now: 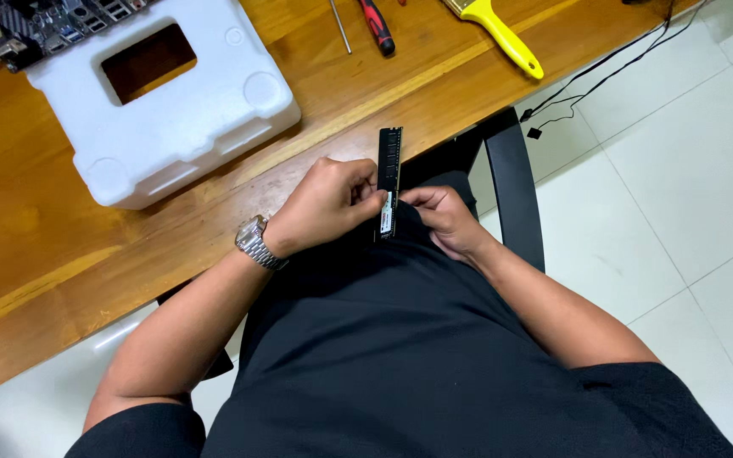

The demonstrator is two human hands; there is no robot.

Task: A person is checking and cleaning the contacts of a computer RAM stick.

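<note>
- Two hands are meeting on one memory stick [388,181], a slim black module with a small label low on it; we are holding it upright just off the near edge of the counter [36,246], over our lap.
- Our left hand [326,206], wearing a metal wristwatch [254,241], is pinching the stick's lower half from one side, grip closed on it.
- Our right hand [444,219] is pinching the same lower part from the other side, fingers also closed on the module.
- We are judging this as the handling or inspecting stage: the stick is off the counter, not seated anywhere.
- Any next move is calling for edge-only holds and a steady, level carry.
- Hidden or unclear: the stick's contact edge behind our fingers; the circuit board [53,21] at the far left corner, cut off beyond the white foam block [163,110]; the screwdriver [377,25] and yellow brush [502,34], cropped at the far edge.
</note>
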